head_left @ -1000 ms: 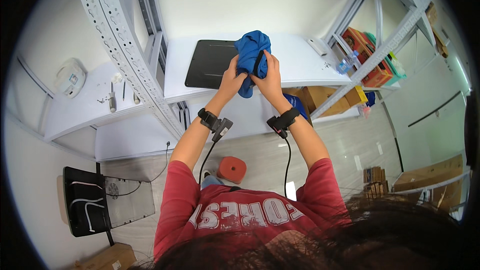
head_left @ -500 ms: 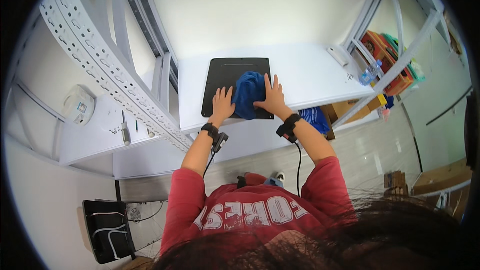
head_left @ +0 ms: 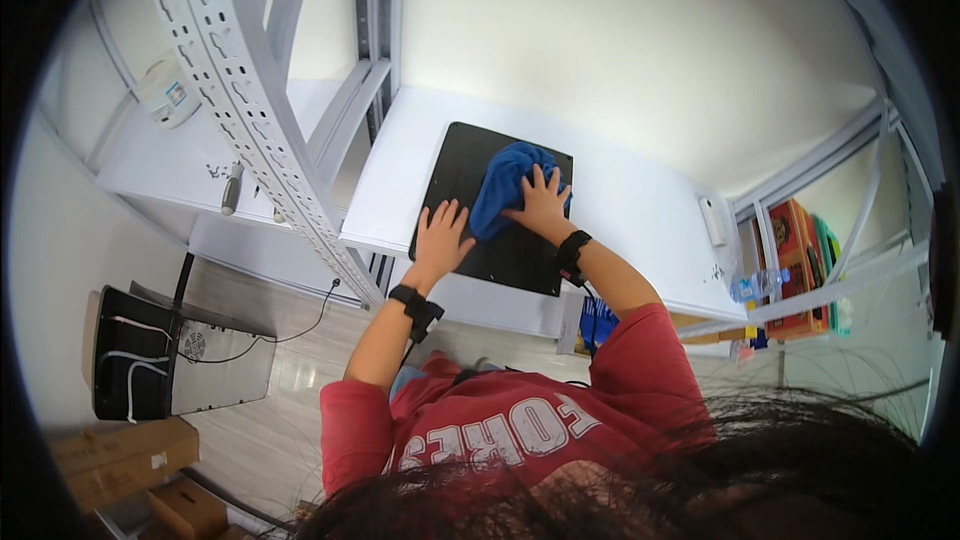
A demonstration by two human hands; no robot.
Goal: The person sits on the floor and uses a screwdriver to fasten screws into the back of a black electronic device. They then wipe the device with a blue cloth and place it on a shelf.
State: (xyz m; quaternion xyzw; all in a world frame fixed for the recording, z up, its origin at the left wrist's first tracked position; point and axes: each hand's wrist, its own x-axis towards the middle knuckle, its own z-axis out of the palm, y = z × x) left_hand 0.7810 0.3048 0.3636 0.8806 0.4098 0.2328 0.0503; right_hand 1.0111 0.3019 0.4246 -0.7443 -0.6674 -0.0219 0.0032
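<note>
A flat black panel [head_left: 475, 160] with rounded corners lies on the white shelf near its front edge. On it rests a crumpled blue cloth [head_left: 497, 190]. My right hand [head_left: 543, 202] is laid over the cloth's right part, its fingers spread and pressing from above. To the left of the cloth, my left hand [head_left: 441, 240] lies flat on the panel's near left part, fingers apart and holding nothing. Each wrist wears a black strap with a small device on it.
A white perforated upright [head_left: 250, 80] rises left of the panel. Beyond it, a screwdriver [head_left: 232, 190], screws and a white tub [head_left: 168, 95] sit on another shelf. A plastic bottle [head_left: 758, 285] lies at the right end. An opened computer case [head_left: 220, 355] stands on the floor at left.
My left hand has come off the cloth's edge onto the panel. My right hand has shifted from beside the cloth to on top of it. The view has turned.
</note>
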